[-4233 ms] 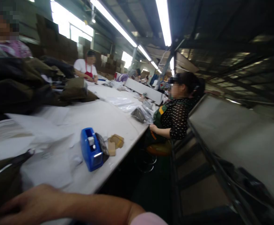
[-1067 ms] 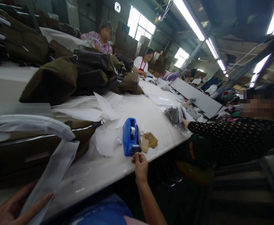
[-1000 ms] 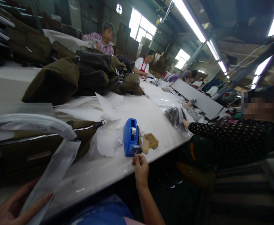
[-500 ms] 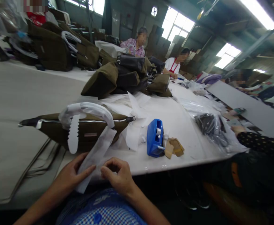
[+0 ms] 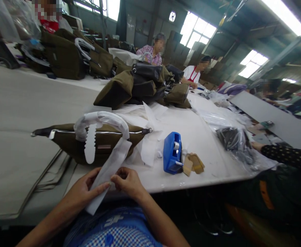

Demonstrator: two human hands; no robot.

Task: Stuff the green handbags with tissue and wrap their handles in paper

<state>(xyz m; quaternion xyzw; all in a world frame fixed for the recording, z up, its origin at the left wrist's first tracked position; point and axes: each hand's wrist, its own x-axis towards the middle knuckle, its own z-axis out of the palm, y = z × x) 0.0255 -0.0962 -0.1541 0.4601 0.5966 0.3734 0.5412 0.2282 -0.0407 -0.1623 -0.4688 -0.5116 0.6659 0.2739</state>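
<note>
An olive bag point(image 5: 88, 151) with dark ends and a silver zipper lies on the table, its handle point(image 5: 104, 118) wrapped in white material. A white serrated strip point(image 5: 90, 145) hangs from the handle. From the handle's right end a white paper strip point(image 5: 111, 161) runs down toward me. My left hand point(image 5: 92, 188) grips this strip between thumb and fingers. My right hand point(image 5: 127, 180) is pinched at the strip's right edge, close to my left thumb; what it pinches is too small to make out.
Right of the bag stands a blue tape dispenser point(image 5: 171, 154), with brown tags point(image 5: 195, 164) beside it. More olive bags point(image 5: 117, 89) are piled behind. A co-worker's sleeve point(image 5: 286, 154) reaches in at the right by a plastic-wrapped dark item point(image 5: 230, 139). Other people sit farther back.
The view has shifted slightly, moving the scene to the right in the picture. My right hand has come up against the paper strip, closer to my left thumb.
</note>
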